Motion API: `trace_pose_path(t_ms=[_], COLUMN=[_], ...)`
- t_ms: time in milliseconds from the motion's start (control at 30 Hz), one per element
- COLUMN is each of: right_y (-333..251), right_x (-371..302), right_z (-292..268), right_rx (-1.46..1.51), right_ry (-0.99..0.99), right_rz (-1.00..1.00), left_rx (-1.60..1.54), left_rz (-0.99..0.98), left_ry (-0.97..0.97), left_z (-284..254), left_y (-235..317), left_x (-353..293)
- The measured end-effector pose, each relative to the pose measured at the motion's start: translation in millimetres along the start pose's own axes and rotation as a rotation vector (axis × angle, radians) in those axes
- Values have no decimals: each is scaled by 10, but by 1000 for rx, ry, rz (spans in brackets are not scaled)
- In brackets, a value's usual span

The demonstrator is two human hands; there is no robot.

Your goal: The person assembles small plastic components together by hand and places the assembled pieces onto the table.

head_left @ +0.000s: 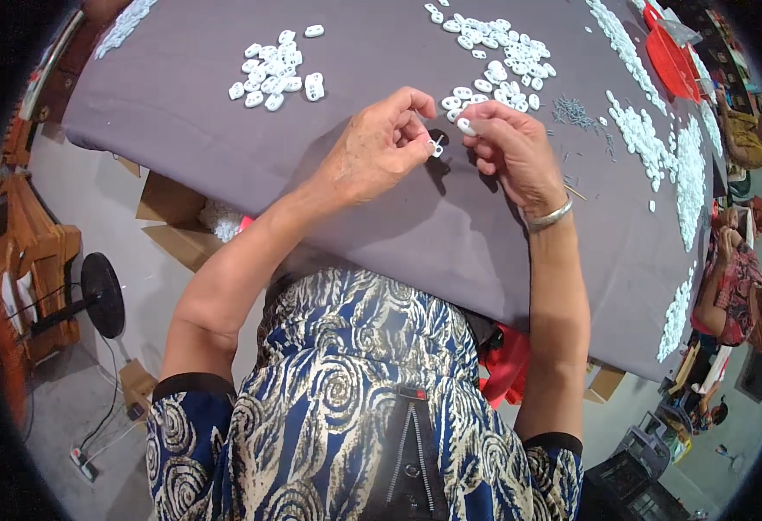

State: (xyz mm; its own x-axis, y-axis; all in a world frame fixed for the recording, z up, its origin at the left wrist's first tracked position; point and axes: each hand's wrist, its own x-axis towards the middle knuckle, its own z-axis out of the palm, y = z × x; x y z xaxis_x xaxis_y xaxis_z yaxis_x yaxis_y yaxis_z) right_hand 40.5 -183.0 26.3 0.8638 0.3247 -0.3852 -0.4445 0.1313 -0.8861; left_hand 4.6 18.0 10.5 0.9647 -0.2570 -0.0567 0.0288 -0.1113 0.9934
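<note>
Both my hands are raised over the grey-covered table, close to each other. My left hand pinches a small white plastic piece with holes, from which a thin pin seems to stick up. Between the thumb and fingers of my right hand is a white oval plastic piece. The two pieces are apart. Just beyond my hands lies a pile of similar white oval pieces. Small grey screws or pins are scattered to the right of my right hand.
A smaller cluster of white pieces lies at the far left. Larger heaps line the table's right side, near a red scoop or dish. Below the left edge stands an open cardboard box. A black fan is on the left; people sit at right.
</note>
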Motion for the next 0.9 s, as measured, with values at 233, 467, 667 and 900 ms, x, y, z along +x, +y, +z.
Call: trace_pose_path(t_ms=[233, 467, 667, 900], right_y=[-180, -141, -87, -180], right_x=[-116, -112, -85, -102], right_z=[-244, -88, -104, -214], right_rx=[-1009, -1087, -1031, -1019], right_ry=[-109, -97, -99, -60], right_rz=[-330, -444, -583, -402], left_rx=[52, 6, -26, -3], left_rz=[28, 29, 6, 11], left_ry=[-8, -24, -29, -33], left_z=[4, -4, 4, -23], left_y=[-17, -25, -2, 3], left_x=[24, 12, 7, 8])
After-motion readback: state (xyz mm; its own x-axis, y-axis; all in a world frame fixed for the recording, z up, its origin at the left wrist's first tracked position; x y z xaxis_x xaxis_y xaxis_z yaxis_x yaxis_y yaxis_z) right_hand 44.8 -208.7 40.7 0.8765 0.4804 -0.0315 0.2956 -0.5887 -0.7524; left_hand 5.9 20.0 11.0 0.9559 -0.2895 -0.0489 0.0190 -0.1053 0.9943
